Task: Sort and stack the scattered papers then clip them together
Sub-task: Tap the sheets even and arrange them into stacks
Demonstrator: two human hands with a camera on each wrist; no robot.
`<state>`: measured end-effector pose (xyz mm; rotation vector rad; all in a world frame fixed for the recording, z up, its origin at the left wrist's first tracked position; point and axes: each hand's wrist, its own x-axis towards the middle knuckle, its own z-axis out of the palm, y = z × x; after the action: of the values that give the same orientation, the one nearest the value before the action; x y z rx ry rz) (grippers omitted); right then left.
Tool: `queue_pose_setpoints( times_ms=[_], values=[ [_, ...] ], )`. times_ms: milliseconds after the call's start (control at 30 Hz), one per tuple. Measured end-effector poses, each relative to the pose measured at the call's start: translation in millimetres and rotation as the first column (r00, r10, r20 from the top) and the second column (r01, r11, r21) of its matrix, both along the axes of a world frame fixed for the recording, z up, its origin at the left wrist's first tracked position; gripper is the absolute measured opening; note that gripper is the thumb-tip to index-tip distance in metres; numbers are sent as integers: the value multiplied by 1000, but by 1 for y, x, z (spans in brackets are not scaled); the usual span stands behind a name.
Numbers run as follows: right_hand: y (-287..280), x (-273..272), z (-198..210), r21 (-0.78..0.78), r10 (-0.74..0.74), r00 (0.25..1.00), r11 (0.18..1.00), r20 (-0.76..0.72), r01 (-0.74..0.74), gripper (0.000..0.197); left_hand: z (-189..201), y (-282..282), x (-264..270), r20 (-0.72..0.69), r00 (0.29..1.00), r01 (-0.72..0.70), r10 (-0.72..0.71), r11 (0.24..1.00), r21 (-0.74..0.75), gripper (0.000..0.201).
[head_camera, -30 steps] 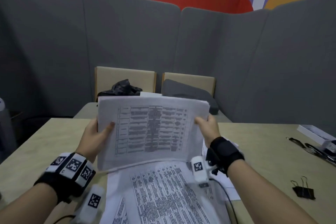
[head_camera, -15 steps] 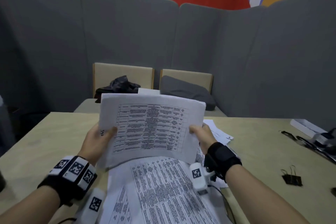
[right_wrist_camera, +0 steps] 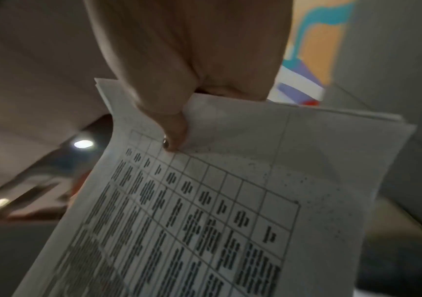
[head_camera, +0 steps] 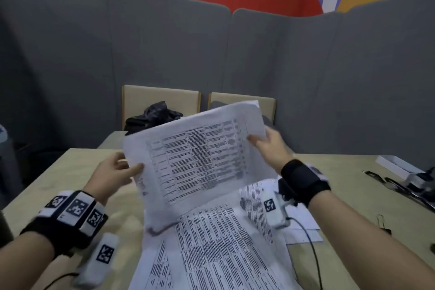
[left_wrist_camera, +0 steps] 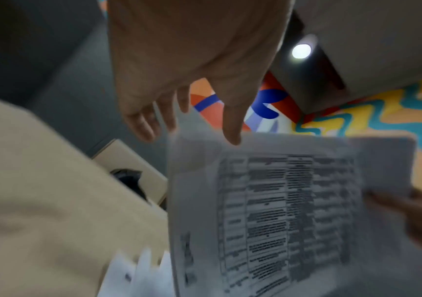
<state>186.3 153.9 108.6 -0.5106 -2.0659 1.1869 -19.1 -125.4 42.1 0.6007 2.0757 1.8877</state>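
Observation:
I hold a stack of printed table sheets point(head_camera: 200, 155) tilted above the table, its right end higher. My right hand point(head_camera: 261, 143) pinches its upper right corner, thumb on the printed face point(right_wrist_camera: 176, 130) and fingers behind. My left hand point(head_camera: 122, 169) is at the stack's left edge with fingers straight and spread; only the thumb tip point(left_wrist_camera: 232, 138) touches the paper point(left_wrist_camera: 280, 211). More printed sheets point(head_camera: 223, 242) lie overlapped and askew on the table under the stack. A black binder clip point(head_camera: 382, 223) lies at the table's right side.
The tan table point(head_camera: 58, 183) runs left and right of the papers. A white box point(head_camera: 395, 167) and dark cords point(head_camera: 400, 186) sit at the far right. Two chairs point(head_camera: 160, 99) stand behind, one with a black bag point(head_camera: 155, 115). Grey padded panels enclose the booth.
The stack has tilted: my right hand lifted its corner up and to the right. My left hand loosened from a grip to straight fingers at the left edge.

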Motion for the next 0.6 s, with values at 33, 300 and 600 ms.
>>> queue_pose_setpoints(
  times_ms=[33,300,600],
  values=[
    [-1,2,17,130,4,1000,992,28,-7,16,10,-1,1,-14,999,-33,32,999,-38,46],
    [-60,-12,129,747,9,980,646,199,-158,9,85,15,57,-335,910,222,-244,970,-102,41],
    [-67,-37,88,582,-35,999,813,15,20,65,36,2,27,-110,991,-88,69,980,-181,28]
  ],
)
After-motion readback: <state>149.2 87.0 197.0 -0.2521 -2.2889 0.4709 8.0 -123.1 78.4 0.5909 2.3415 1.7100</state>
